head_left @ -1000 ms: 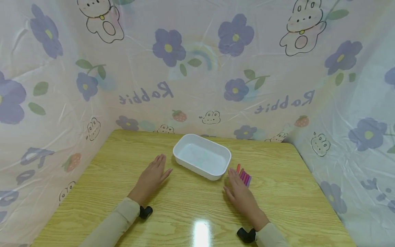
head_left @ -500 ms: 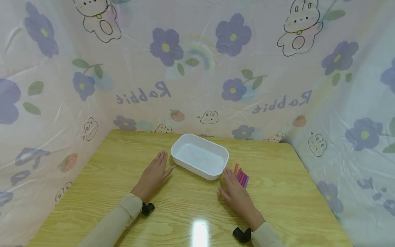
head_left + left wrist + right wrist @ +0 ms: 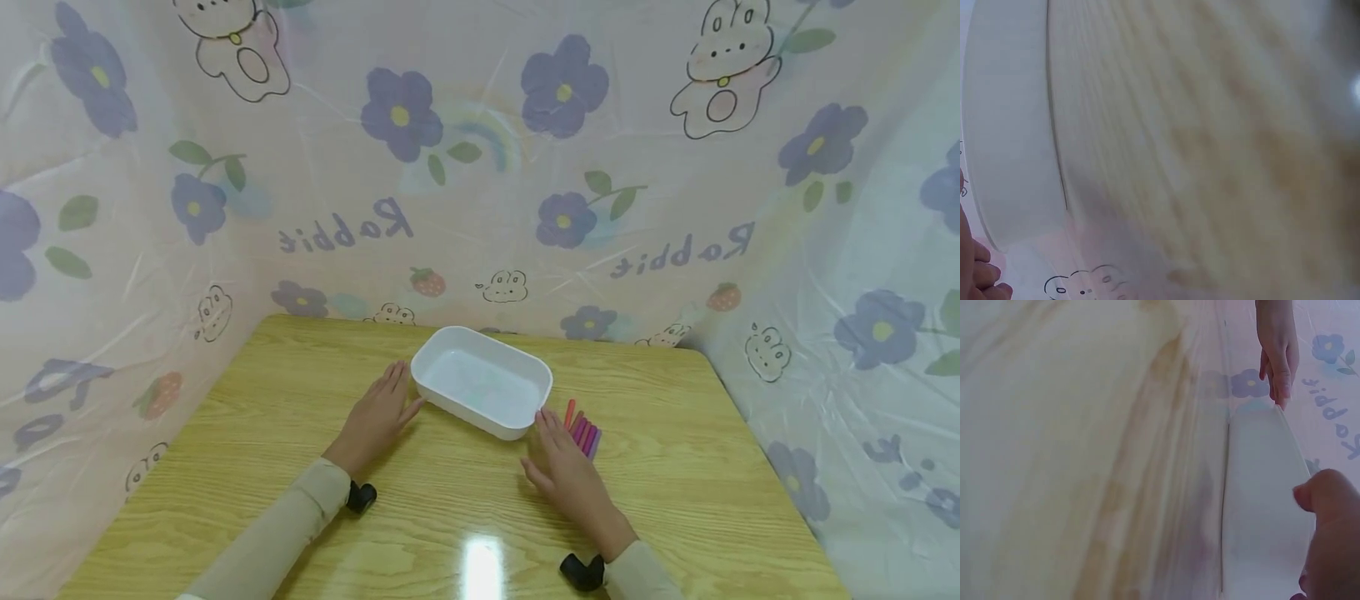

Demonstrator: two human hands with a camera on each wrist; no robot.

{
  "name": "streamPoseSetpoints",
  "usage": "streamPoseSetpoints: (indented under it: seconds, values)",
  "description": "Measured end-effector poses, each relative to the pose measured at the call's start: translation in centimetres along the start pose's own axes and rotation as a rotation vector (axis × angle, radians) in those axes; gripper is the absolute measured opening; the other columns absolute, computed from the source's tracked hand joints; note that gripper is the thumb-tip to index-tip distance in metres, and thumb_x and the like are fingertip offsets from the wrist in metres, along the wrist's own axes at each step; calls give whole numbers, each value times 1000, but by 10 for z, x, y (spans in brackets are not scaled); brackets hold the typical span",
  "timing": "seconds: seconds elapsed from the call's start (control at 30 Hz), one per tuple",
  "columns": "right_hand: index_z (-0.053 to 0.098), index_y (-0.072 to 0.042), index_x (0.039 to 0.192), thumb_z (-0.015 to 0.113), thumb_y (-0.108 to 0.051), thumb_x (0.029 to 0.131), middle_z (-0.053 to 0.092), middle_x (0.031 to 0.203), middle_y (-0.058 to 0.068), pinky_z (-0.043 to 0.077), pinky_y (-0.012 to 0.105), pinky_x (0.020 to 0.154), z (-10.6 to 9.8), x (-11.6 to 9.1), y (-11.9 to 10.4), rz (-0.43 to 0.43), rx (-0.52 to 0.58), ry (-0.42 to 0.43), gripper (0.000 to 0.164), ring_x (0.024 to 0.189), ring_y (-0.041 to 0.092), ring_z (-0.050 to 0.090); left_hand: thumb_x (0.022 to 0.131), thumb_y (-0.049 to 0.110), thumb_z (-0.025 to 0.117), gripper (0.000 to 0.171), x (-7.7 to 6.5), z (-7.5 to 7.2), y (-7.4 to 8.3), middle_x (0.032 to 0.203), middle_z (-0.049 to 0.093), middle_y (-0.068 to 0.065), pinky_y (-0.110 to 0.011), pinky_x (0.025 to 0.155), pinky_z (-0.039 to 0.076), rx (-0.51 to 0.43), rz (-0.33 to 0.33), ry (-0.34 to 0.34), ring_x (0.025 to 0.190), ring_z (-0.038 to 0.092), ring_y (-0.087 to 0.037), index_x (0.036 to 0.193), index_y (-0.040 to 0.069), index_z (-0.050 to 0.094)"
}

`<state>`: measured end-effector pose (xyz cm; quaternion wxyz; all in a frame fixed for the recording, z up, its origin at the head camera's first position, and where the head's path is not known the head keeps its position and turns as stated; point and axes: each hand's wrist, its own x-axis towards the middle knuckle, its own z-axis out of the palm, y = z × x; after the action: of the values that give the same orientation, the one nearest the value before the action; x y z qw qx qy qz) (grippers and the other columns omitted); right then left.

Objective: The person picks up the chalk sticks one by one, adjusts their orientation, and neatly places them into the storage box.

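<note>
A white rectangular plastic tub [image 3: 468,410] with rounded corners stands on the wood-grain table, nothing in it. My left hand [image 3: 372,422] has its straight fingers at the tub's left end, thumb spread toward the near side. At the near right corner are the fingertips of my right hand [image 3: 572,477], its thumb held apart. The left wrist view shows the tub's long side wall [image 3: 1010,125] close up, with fingers [image 3: 986,275] below its end. In the right wrist view my right thumb [image 3: 1319,494] overlaps the tub's rim, and my left hand [image 3: 1280,356] reaches the far end.
Several slim sticks [image 3: 583,435] in red, pink and purple lie together just right of my right hand, partly hidden by it. A printed curtain [image 3: 465,208] with flowers and rabbits surrounds the table [image 3: 675,467] at the back and sides.
Both hands have moved inward to the tub, the left one to the right and forward, the right one to the left. The view has shifted slightly; the tub and sticks stay in place.
</note>
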<state>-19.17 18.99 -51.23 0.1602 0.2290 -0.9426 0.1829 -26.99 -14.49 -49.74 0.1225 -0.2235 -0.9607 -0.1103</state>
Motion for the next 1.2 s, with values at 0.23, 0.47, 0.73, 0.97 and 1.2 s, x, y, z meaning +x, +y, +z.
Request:
streamPoseSetpoints:
  seconds: [0.23, 0.47, 0.73, 0.97, 1.2]
  values:
    - [24, 3, 145, 52, -43, 93, 18, 152, 16, 28, 47, 105, -1, 2, -1, 16, -17, -22, 75, 138, 29, 18, 98, 47, 37, 72, 11, 1, 3, 149, 22, -22, -45, 108, 22, -7, 19, 10, 138, 18, -31, 144, -7, 22]
    - [20, 1, 146, 48, -46, 94, 16, 153, 15, 26, 46, 106, -1, 5, 0, 45, -10, -42, 75, 139, 28, 17, 98, 52, 31, 74, 23, 3, 2, 150, 20, -19, -43, 109, 21, 8, 16, -17, 139, 17, -28, 145, -4, 21]
    - [19, 1, 146, 45, -48, 95, 15, 152, 16, 26, 48, 106, 1, 11, 1, 81, -7, -53, 75, 139, 29, 16, 98, 53, 27, 74, 32, -3, 7, 151, 18, -17, -40, 111, 17, -14, 28, -47, 139, 15, -27, 145, -4, 22]
    - [22, 5, 144, 54, -40, 93, 18, 151, 20, 27, 49, 105, -2, 18, 0, 84, -7, -43, 75, 137, 33, 20, 98, 53, 27, 74, 41, -3, 9, 151, 18, -17, -40, 111, 17, -30, 38, -60, 139, 16, -29, 145, -3, 21]
    - [20, 4, 145, 47, -48, 94, 15, 151, 19, 25, 48, 107, -2, 24, 3, 118, -16, -80, 77, 138, 31, 16, 96, 58, 23, 78, 53, 0, 10, 152, 17, -16, -39, 111, 15, -26, 37, -98, 140, 12, -27, 145, -3, 20]
